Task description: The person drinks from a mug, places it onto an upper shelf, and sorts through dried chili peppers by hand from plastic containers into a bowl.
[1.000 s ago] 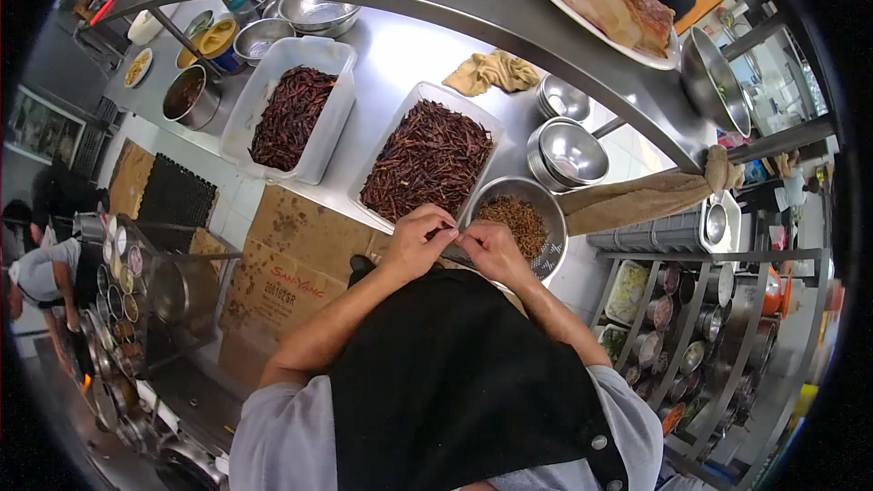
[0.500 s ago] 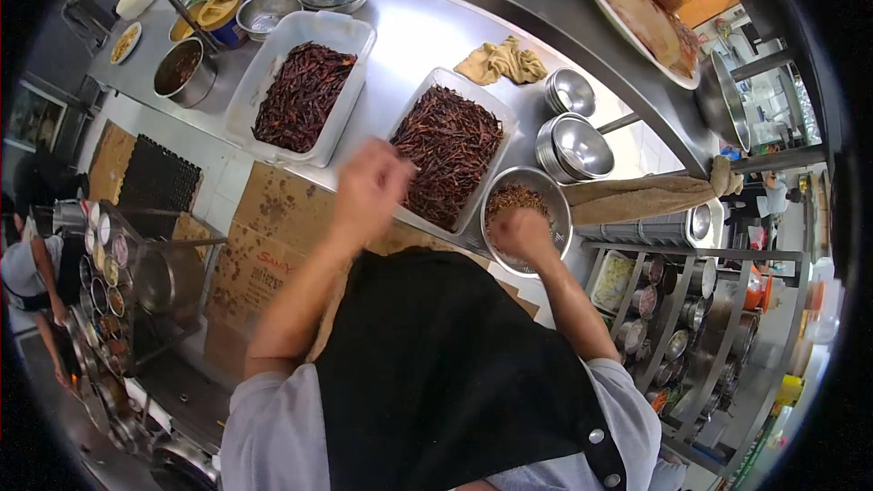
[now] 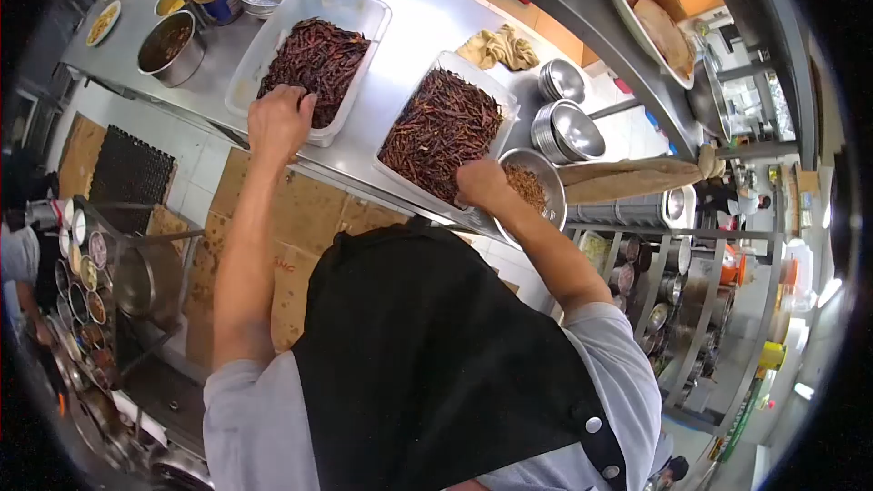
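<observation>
Dark red dried chilies [image 3: 320,62] fill part of a white plastic tub [image 3: 380,20] on the left. My left hand [image 3: 280,121] is at that tub's near edge, its curled fingers touching the chilies; what they hold is hidden. A second white tub [image 3: 515,111] is full of dried chilies [image 3: 443,127]. My right hand [image 3: 482,185] is closed at its near right corner, beside the chilies, and I cannot make out anything in it. Just right of that hand, a metal colander [image 3: 556,184] holds small brown seeds or bits [image 3: 526,186].
A tan cloth [image 3: 499,47] lies behind the tubs, with stacked metal bowls [image 3: 578,131] to the right. A metal pot [image 3: 173,50] stands at the left. Overhead runs a metal shelf [image 3: 582,9] with a plate of meat. Another person [image 3: 20,264] is at far left.
My hands, together over the colander side a second ago, are apart. The left has moved left to the far tub; the right has gone from the colander to the chili tub's corner. The view has shifted.
</observation>
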`<state>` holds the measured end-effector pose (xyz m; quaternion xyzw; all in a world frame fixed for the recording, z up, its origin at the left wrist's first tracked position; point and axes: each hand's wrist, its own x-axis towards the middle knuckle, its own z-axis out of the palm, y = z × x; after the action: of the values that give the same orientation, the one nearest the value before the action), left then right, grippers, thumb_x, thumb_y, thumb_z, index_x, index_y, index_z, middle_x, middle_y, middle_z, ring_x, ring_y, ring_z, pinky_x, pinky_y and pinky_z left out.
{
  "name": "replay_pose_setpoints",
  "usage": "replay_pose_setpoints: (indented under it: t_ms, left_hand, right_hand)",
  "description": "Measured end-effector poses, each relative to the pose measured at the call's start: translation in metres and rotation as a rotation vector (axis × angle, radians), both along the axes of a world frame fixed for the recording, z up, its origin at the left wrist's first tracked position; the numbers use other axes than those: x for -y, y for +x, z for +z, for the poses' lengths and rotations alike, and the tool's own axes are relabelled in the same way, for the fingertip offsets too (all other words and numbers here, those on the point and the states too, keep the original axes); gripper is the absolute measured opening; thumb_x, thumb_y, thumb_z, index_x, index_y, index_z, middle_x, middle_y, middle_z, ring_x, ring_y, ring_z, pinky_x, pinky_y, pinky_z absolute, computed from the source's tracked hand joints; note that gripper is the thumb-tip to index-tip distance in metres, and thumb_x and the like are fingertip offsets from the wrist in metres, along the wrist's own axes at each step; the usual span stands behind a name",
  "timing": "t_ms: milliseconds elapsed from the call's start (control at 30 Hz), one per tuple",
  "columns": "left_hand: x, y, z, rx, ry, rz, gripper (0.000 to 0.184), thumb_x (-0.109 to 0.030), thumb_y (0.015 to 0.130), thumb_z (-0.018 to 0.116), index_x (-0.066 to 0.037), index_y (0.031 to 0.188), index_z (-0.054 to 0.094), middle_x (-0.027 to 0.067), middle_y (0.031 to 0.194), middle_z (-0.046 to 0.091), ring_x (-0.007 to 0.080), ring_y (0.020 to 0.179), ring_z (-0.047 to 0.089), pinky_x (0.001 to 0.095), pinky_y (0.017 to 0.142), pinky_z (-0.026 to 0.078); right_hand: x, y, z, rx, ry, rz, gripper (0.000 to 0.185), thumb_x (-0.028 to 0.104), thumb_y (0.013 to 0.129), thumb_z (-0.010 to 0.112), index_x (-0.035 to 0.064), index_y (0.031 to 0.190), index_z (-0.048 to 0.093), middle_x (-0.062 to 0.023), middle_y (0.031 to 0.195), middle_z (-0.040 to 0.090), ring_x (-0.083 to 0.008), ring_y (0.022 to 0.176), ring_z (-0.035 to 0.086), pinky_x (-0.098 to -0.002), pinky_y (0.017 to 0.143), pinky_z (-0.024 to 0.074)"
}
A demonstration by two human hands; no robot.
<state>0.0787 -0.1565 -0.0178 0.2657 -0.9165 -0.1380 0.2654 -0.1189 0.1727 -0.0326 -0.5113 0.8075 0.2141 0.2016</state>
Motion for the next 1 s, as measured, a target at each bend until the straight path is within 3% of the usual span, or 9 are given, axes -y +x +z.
replay_pose_setpoints:
  t_ms: [67,300,433,467,567,633,767,833,1000]
  left_hand:
    - [0.001,0.001,0.004,-0.004,-0.024,0.007,0.023,-0.026,0.092,0.066,-0.004,0.094,0.074,0.014,0.095,0.071,0.0367,0.086,0.067,0.0462,0.077,0.051]
    - [-0.003,0.004,0.001,-0.071,-0.03,0.024,0.021,-0.027,0.09,0.068,-0.006,0.091,0.073,0.0112,0.087,0.07,0.0342,0.081,0.066,0.046,0.075,0.049]
    - [-0.001,0.004,-0.003,-0.154,0.03,0.008,0.019,-0.023,0.089,0.069,-0.005,0.094,0.072,0.0122,0.089,0.07,0.035,0.085,0.066,0.0463,0.081,0.049]
    - [-0.003,0.002,0.0,-0.163,0.021,0.004,0.019,-0.023,0.089,0.069,-0.005,0.094,0.072,0.0122,0.089,0.07,0.035,0.085,0.066,0.0463,0.081,0.049]
    - [-0.018,-0.005,0.019,-0.403,0.071,-0.034,0.017,-0.018,0.089,0.069,-0.003,0.097,0.071,0.014,0.091,0.07,0.0361,0.086,0.066,0.0466,0.084,0.049]
    - [-0.058,-0.014,0.031,-0.609,0.065,-0.015,0.016,-0.014,0.088,0.068,-0.001,0.098,0.07,0.0153,0.092,0.07,0.0357,0.086,0.067,0.0445,0.082,0.051]
    - [-0.141,-0.041,0.011,0.001,1.005,-0.365,0.028,-0.026,0.096,0.067,-0.001,0.109,0.07,0.0078,0.099,0.073,0.0206,0.086,0.069,0.0343,0.078,0.054]
    - [-0.168,-0.064,0.007,0.171,1.545,-0.403,0.032,-0.029,0.104,0.056,-0.004,0.121,0.066,0.0086,0.113,0.07,0.0203,0.101,0.066,0.0355,0.086,0.054]
    - [-0.204,-0.105,0.0,-0.327,1.761,-0.318,0.031,-0.029,0.106,0.054,-0.005,0.122,0.064,0.0068,0.115,0.069,0.0174,0.102,0.065,0.0327,0.089,0.053]
  right_hand:
    - [0.001,-0.01,-0.048,-0.012,-0.056,0.057,0.018,0.02,0.081,0.066,0.0054,0.081,0.076,-0.0159,0.085,0.074,-0.0321,0.084,0.074,-0.0452,0.071,0.0591]
    - [-0.005,-0.028,-0.035,0.032,-0.096,0.037,0.017,0.018,0.08,0.066,0.0039,0.082,0.075,-0.0205,0.086,0.072,-0.0368,0.087,0.072,-0.0464,0.077,0.0585]
    - [-0.013,-0.051,-0.013,0.247,-0.498,-0.105,0.026,0.024,0.081,0.073,0.0002,0.075,0.064,-0.0188,0.072,0.065,-0.0347,0.073,0.066,-0.0474,0.065,0.0491]
    - [-0.014,-0.056,-0.008,0.377,-0.597,-0.258,0.034,0.023,0.085,0.076,0.0007,0.069,0.056,-0.0102,0.063,0.057,-0.0226,0.057,0.053,-0.0413,0.054,0.0395]
    - [-0.012,-0.055,0.002,0.749,-0.825,-0.842,0.037,0.025,0.091,0.075,0.002,0.067,0.058,-0.0072,0.065,0.059,-0.0203,0.053,0.051,-0.0368,0.051,0.0372]
    - [-0.013,-0.057,-0.002,0.882,-0.904,-0.975,0.032,0.021,0.093,0.074,0.0056,0.07,0.058,-0.0003,0.065,0.055,-0.0104,0.055,0.048,-0.0302,0.048,0.034]
    - [-0.007,-0.045,0.008,1.183,-1.104,-1.134,0.019,0.018,0.096,0.069,0.0103,0.082,0.059,0.0013,0.07,0.058,-0.0071,0.054,0.048,-0.0218,0.045,0.0327]
    - [-0.003,-0.038,0.013,1.363,-1.204,-1.213,0.019,0.019,0.096,0.07,0.0107,0.084,0.059,0.0023,0.068,0.055,-0.0075,0.055,0.048,-0.0224,0.045,0.0327]
    - [-0.003,-0.018,0.022,1.429,-1.176,-1.184,0.022,0.022,0.098,0.069,0.0111,0.082,0.057,0.002,0.067,0.054,-0.0073,0.054,0.046,-0.0219,0.045,0.0325]
